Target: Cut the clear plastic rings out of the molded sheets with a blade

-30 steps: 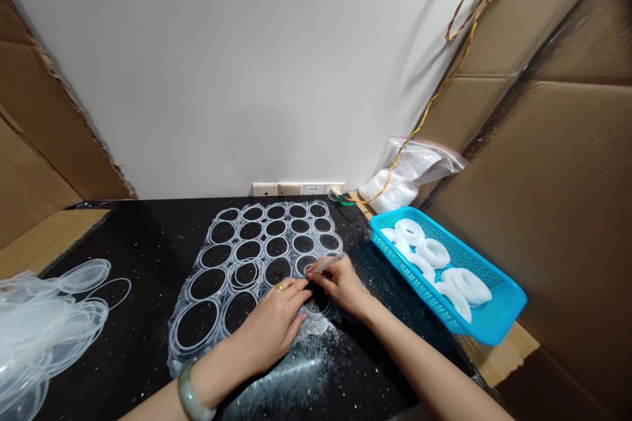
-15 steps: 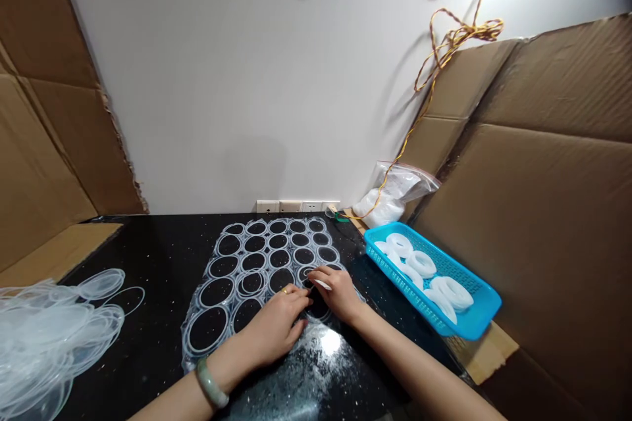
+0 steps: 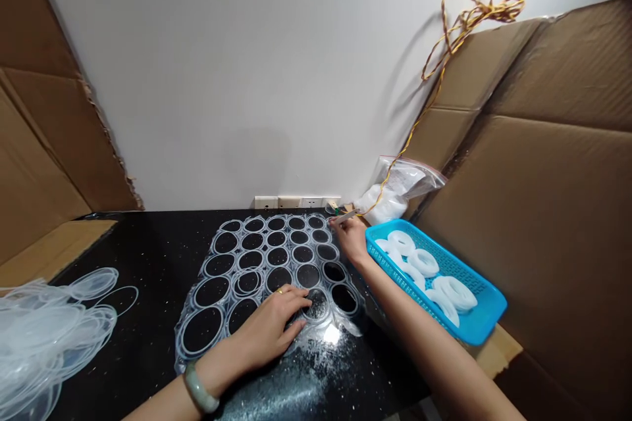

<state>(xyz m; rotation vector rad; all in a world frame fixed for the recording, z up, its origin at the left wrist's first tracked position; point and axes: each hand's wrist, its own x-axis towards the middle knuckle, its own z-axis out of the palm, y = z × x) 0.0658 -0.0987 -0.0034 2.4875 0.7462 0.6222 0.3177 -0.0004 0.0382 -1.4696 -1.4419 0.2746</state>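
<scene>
A translucent, rubbery sheet (image 3: 265,256) with rows of round holes lies flat on the black tabletop. My left hand (image 3: 276,319) rests on its near part with the fingers stretched out and slightly apart, holding nothing. At the sheet's far right corner is my right hand (image 3: 351,238), its fingers closed round a thin white stick-like tool (image 3: 347,216). The tool's kind cannot be made out. One loose ring (image 3: 261,281) appears to lie over a hole left of the middle. White specks (image 3: 320,358) are scattered in front of the sheet.
A blue basket (image 3: 496,312) with several white rings (image 3: 461,295) stands right of the sheet. Clear thin rings (image 3: 64,335) are heaped at the left. Behind are a plastic bag (image 3: 390,200), sockets (image 3: 289,202) and a yellow cord (image 3: 411,135). Cardboard panels (image 3: 557,197) flank both sides.
My right hand has moved from the sheet's near right holes away to its far right corner, with the white tool. My left hand stays on the sheet. The view has shifted slightly.
</scene>
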